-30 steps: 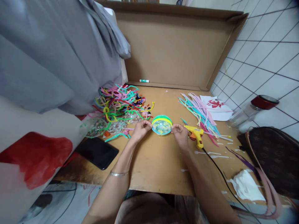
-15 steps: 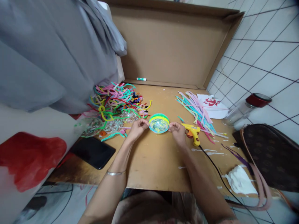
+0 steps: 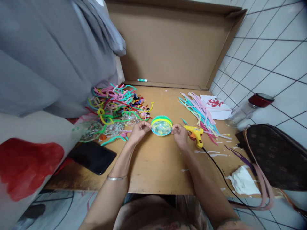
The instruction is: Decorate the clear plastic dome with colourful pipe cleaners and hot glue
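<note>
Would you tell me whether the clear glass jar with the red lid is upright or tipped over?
Tipped over: the clear glass jar with the red lid lies on its side, lid toward the tiled wall.

Dome on the desk between both hands, pipe-cleaner heap to its left, glue gun just right, phone seemingly at the near-left edge

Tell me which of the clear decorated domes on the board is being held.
The dome at the centre, rimmed in yellow and green, pinched between left hand and right hand. The other domes lie untouched by the tangled pile.
</note>
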{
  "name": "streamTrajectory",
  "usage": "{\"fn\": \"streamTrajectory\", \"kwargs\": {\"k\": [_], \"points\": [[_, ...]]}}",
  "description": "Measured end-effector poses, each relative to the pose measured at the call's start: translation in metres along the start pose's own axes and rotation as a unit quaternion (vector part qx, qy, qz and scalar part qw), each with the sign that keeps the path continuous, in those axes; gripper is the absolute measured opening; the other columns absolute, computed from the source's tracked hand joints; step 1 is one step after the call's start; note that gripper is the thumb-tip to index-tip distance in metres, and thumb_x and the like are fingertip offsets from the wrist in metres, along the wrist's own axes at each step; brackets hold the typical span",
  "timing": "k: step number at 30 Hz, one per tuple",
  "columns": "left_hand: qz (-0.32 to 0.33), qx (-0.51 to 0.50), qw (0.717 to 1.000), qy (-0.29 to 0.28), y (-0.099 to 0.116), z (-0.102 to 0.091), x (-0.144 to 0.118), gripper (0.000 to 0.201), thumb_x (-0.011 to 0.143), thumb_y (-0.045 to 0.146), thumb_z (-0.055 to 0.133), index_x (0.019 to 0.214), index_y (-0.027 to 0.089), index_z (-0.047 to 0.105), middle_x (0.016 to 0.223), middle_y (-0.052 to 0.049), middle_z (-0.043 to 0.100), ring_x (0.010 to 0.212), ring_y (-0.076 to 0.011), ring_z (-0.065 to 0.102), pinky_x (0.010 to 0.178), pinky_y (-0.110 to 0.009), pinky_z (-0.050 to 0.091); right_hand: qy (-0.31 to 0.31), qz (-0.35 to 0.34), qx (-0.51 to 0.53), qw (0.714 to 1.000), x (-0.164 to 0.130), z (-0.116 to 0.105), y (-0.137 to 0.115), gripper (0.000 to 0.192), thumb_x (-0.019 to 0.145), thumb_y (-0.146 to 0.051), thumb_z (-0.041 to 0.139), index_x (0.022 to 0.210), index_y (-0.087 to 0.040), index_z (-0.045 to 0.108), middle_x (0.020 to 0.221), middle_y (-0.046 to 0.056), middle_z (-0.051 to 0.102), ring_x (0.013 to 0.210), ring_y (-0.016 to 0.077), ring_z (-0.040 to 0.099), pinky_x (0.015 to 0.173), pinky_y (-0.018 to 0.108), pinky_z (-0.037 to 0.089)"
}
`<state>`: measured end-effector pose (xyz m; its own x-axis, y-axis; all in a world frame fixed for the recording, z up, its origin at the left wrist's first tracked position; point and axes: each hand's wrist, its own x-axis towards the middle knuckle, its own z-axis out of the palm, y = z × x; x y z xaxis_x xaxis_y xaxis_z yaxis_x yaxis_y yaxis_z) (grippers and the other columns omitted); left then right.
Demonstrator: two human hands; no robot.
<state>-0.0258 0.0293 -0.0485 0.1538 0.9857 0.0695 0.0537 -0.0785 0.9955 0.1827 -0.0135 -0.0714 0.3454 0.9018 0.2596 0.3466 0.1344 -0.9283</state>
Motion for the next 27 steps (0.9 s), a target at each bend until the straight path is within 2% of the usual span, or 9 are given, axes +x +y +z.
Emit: {"fn": "streamTrajectory", "kwargs": {"k": [13,21,27], "points": [[-0.013,-0.039,0.999,-0.011,0.0002,0.0000,0.0011,0.036,0.052,0.045,0.082,0.063,0.015,0.064,0.068,-0.002,0.066,0.064,-0.0129,0.055,0.071,-0.028,0.044,0.009,0.009,-0.011,1.000,-0.0003,0.0013,0.0020,0.011,0.071,-0.032,0.045,0.066,-0.024,0.050,0.057,-0.003,0.055,0.056,0.0167,0.054,0.058,0.028,0.041],[-0.007,-0.063,0.998,-0.009,-0.0043,-0.0016,0.0025,0.037,0.052,0.043,0.084,0.063,0.015,0.062,0.065,-0.001,0.063,0.063,-0.0123,0.055,0.066,-0.027,0.045,0.008,0.024,-0.003,1.000,0.0015,0.0005,-0.0013,0.013,0.068,-0.035,0.047,0.067,-0.024,0.052,0.057,-0.002,0.056,0.057,0.0173,0.054,0.059,0.029,0.042],[-0.025,-0.112,0.993,-0.007,-0.0051,-0.0001,0.0037,0.044,0.044,0.037,0.089,0.066,0.016,0.058,0.062,0.003,0.060,0.058,-0.0094,0.054,0.064,-0.025,0.045,0.009,0.028,0.005,1.000,0.0009,0.0004,-0.0024,0.015,0.070,-0.038,0.048,0.068,-0.024,0.052,0.058,-0.003,0.056,0.056,0.0172,0.054,0.060,0.029,0.042]]}}
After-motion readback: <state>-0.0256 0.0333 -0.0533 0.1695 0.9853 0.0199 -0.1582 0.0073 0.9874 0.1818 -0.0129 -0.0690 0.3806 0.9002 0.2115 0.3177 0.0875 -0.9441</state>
